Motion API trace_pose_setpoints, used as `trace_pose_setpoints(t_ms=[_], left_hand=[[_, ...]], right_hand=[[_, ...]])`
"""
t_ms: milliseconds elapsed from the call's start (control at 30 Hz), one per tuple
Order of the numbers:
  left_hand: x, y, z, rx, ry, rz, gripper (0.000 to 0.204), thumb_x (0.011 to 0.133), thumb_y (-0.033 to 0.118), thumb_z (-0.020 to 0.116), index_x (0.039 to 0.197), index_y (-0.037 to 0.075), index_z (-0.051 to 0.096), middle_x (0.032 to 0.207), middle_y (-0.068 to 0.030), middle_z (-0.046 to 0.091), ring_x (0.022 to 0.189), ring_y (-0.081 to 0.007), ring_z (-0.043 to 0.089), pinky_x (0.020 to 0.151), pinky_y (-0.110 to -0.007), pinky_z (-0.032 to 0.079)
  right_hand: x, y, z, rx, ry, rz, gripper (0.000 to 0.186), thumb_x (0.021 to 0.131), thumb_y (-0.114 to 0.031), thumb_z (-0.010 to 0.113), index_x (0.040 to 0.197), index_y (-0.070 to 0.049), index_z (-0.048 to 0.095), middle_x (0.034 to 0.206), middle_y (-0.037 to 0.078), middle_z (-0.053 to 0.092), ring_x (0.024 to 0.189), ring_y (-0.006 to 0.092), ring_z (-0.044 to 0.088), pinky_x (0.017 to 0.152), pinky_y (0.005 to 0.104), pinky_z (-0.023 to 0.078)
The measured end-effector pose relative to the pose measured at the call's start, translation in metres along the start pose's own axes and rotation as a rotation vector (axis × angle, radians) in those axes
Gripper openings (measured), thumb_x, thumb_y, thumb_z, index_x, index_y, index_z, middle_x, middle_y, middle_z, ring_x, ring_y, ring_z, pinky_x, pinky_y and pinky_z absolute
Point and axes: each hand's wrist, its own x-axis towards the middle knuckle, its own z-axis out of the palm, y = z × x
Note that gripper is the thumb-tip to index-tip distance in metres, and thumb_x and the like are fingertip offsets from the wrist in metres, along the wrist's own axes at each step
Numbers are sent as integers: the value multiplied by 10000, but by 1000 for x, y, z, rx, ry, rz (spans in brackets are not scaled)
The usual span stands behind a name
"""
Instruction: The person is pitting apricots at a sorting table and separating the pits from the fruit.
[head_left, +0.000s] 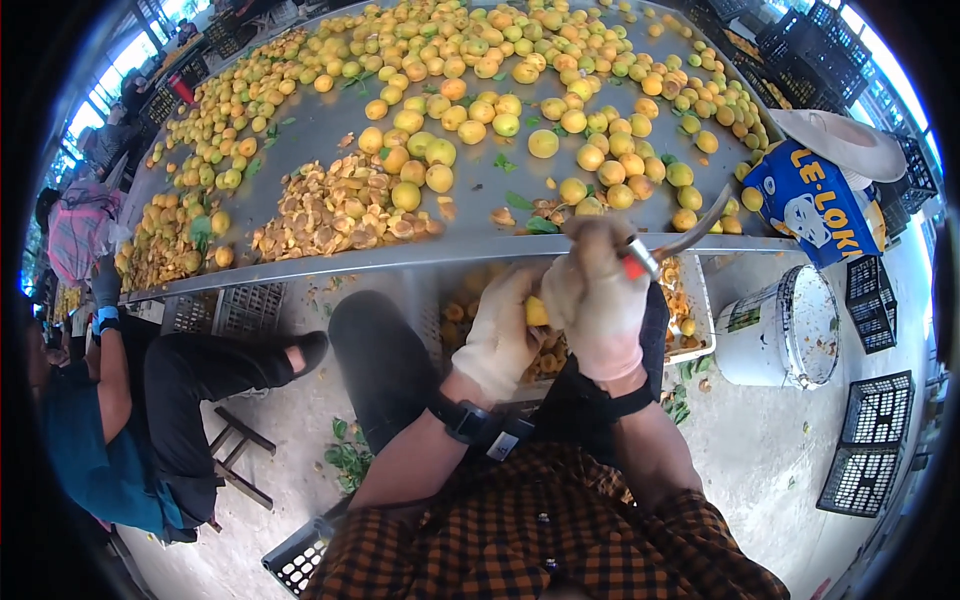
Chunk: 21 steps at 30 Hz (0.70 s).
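In white gloves, both my hands are close together in front of the table's near edge. My left hand [502,338] is closed around a yellow apricot [537,312], which shows only in part. Against it, my right hand [603,300] grips a curved knife [703,222], its blade pointing up and to the right. Part of the knife's handle, red and silver, sticks out of the glove. Below my hands, a white crate [697,348] holds cut apricots, partly hidden by my arms and legs. A heap of pitted apricot halves [340,212] lies on the metal table [320,130] at its near left.
Whole apricots [455,75] cover much of the table. At its right corner are a blue bag [815,215] and a pale hat [843,142]. A white bucket [765,330] and black crates [870,440] stand on the right. Another person [110,430] sits at the left.
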Motion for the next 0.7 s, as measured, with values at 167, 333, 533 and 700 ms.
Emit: trace_pose_setpoints(t_ms=[167,333,533,700], left_hand=[[17,2,-13,-498,216,-145,369,950,408,508,1062,61,563,906,-86,631,802,-192,632,678,-316,506],[8,3,-17,-378,177,-210,392,945,434,512,1060,64,573,937,-121,642,764,-234,654,667,-356,533],[3,2,-8,-420,253,-238,399,978,407,476,1106,36,546,1005,-147,621,926,-297,640,847,-464,548],[0,-2,-4,-493,101,-211,411,987,386,462,1122,4,530,1034,-148,620,943,-304,642,813,-441,573]], right_hand=[[-9,2,-14,165,-39,100,123,914,-136,604,887,-18,618,568,-8,518,405,58,429,405,225,331],[26,26,-33,-417,178,-73,118,886,-107,654,937,-3,631,673,-30,557,561,36,480,499,202,369],[31,13,-30,-185,192,-47,238,965,-241,537,985,-8,582,532,-11,431,380,90,349,377,255,293],[34,18,-30,-279,203,-162,229,957,-232,551,1007,-10,576,546,3,439,398,88,366,382,249,308]])
